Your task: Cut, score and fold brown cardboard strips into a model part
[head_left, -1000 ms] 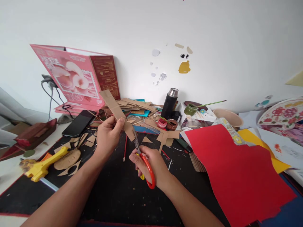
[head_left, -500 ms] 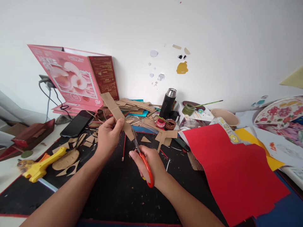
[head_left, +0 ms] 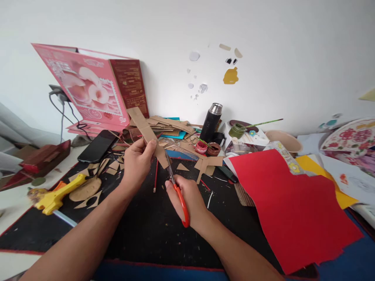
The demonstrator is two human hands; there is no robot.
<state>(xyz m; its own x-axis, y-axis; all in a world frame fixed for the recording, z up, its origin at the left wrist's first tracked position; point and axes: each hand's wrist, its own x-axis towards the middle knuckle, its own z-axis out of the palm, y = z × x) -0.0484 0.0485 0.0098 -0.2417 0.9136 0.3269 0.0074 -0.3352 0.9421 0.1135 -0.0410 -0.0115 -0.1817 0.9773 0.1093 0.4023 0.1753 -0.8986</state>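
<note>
Left hand [head_left: 137,160] pinching cardboard strip [head_left: 142,123] | right hand [head_left: 191,197] clasping scissors [head_left: 179,191] | yellow loop now hidden

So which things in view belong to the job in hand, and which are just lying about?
In use:
- cardboard strip, held in the left hand
- red-handled scissors, in the right hand, blades at the strip

Apparently just lying about, untouched:
- phone
- yellow glue gun
- black flask
- red sheet
- pink box
</note>
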